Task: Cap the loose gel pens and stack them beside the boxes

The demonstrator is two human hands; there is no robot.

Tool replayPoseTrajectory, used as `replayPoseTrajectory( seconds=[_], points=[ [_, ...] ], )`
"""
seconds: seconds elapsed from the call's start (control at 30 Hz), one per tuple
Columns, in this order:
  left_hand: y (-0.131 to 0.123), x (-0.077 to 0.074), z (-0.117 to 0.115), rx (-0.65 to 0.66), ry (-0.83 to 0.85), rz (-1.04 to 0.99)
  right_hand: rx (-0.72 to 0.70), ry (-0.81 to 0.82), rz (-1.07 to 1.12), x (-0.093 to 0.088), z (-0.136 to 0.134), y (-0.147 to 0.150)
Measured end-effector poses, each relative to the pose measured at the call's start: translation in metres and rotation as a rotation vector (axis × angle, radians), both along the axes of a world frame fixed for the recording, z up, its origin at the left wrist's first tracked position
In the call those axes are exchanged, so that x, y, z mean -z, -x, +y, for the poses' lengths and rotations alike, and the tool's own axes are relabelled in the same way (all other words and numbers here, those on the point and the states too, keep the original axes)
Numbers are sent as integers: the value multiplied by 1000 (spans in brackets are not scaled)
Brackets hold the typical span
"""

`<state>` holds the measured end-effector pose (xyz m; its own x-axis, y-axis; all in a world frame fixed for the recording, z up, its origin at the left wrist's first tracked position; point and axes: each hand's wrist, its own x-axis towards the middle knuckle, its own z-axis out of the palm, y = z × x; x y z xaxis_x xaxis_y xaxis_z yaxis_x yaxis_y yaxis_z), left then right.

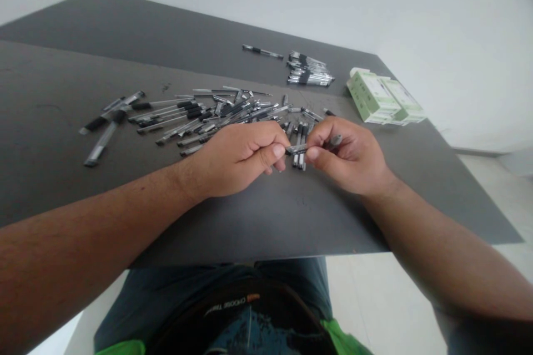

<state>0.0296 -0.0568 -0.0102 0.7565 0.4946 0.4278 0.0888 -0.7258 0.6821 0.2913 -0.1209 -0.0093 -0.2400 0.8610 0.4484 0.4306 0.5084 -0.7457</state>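
My left hand and my right hand meet above the dark grey table, both closed on one pen held level between them. The left thumb and fingers pinch its left end. The right fingers wrap its right end, where a grey tip shows. Just behind the hands lie a few pens side by side. A loose heap of clear and black pens and pen parts spreads to the left of the hands.
A neat bundle of pens and a single pen lie at the far side. Two green-and-white boxes stand at the right. Stray pens lie far left. The table's near edge runs above my lap.
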Motion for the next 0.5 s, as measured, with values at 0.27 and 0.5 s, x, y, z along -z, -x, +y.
replayPoseTrajectory(
  seconds=[0.27, 0.5],
  points=[
    [1, -1, 0, -79, -189, 62, -10, -82, -163, -2, -1, 0],
    [-2, 3, -3, -142, -234, 137, -58, -150, -247, -3, -6, 8]
  ],
)
